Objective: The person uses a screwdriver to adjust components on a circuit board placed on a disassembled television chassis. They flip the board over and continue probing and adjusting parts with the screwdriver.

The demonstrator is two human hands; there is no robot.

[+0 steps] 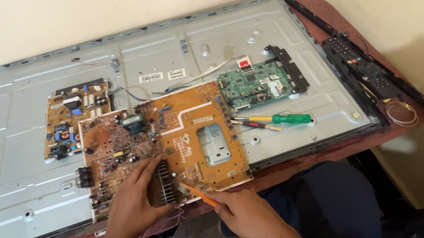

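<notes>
A large brown circuit board lies on the grey metal back of an opened flat screen. My left hand rests flat on the board's near edge, fingers beside a black finned heat sink. My right hand grips a thin orange-handled tool whose tip touches the board near the heat sink.
A yellow power board and a green main board are mounted on the panel. A green-handled screwdriver and another thin tool lie right of the brown board. A black remote, a black frame strip and a wire coil sit on the red-brown table.
</notes>
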